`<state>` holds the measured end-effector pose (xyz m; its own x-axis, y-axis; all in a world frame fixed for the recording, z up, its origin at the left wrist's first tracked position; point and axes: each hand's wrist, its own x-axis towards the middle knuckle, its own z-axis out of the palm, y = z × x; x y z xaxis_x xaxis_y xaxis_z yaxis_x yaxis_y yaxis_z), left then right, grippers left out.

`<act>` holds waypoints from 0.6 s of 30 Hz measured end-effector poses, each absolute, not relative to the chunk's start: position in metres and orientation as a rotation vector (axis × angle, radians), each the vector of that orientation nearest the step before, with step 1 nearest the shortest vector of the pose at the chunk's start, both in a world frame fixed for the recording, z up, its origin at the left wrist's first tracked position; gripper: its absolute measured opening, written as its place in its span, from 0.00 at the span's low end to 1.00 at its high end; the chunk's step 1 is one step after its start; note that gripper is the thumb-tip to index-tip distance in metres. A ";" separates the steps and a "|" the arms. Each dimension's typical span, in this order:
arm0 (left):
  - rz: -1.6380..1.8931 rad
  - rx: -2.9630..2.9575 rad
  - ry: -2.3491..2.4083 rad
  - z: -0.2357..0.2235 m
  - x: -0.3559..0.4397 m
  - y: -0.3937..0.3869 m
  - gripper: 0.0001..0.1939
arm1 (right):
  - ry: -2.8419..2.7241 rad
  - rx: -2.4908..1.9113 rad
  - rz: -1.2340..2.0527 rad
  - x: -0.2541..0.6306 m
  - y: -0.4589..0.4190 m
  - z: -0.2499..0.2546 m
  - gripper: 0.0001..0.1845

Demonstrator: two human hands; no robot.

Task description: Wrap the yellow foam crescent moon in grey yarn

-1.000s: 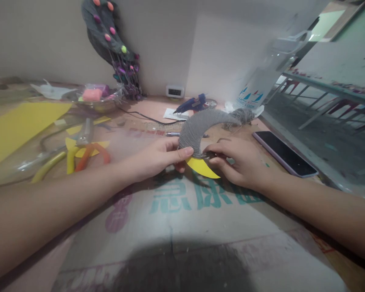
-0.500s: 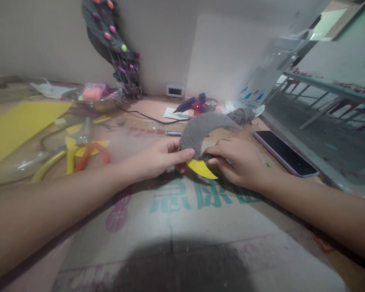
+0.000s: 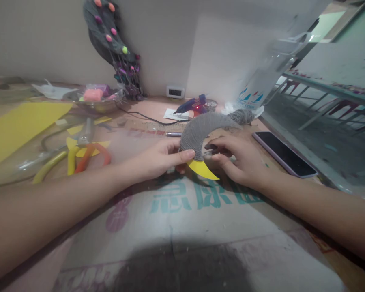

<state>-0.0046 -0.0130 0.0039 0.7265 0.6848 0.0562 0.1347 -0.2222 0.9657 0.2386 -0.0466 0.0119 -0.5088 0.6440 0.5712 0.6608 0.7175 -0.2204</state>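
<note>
My left hand (image 3: 167,156) grips a crescent (image 3: 197,132) wound with grey yarn, its thumb pressed on the front face. The lower tip of the crescent is bare yellow card (image 3: 204,170), pointing down to the right. At the inner curve, my right hand (image 3: 235,158) has its fingers bent and thumb close to the index finger, pinching what looks like a faint strand of grey yarn; blur hides most of it. Behind the crescent's upper tip lies a loose bundle of grey yarn (image 3: 243,116).
A blue glue gun (image 3: 191,104) with a red light stands at the back, near a small digital clock (image 3: 175,91). Right is a phone (image 3: 284,154) and a clear bottle (image 3: 258,77). Left lie orange-and-yellow-handled tools (image 3: 88,156), yellow card (image 3: 21,125) and a bowl (image 3: 94,106).
My right hand's fingers have drawn slightly away from the crescent's inner edge and opened a little. My left hand and the crescent stay nearly in place.
</note>
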 end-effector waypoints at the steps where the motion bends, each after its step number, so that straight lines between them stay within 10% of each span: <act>1: 0.582 1.756 0.651 0.004 -0.004 -0.014 0.17 | -2.259 -1.003 0.013 0.236 -0.049 0.013 0.13; 18: 0.586 1.893 0.586 -0.001 0.001 -0.019 0.13 | -2.190 -1.120 0.481 0.213 -0.057 0.023 0.13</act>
<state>0.0006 -0.0189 -0.0011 0.7624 0.6332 0.1337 0.1339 -0.3566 0.9246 0.2135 -0.0566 0.0230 -0.4447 0.8185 0.3637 0.5910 0.5733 -0.5675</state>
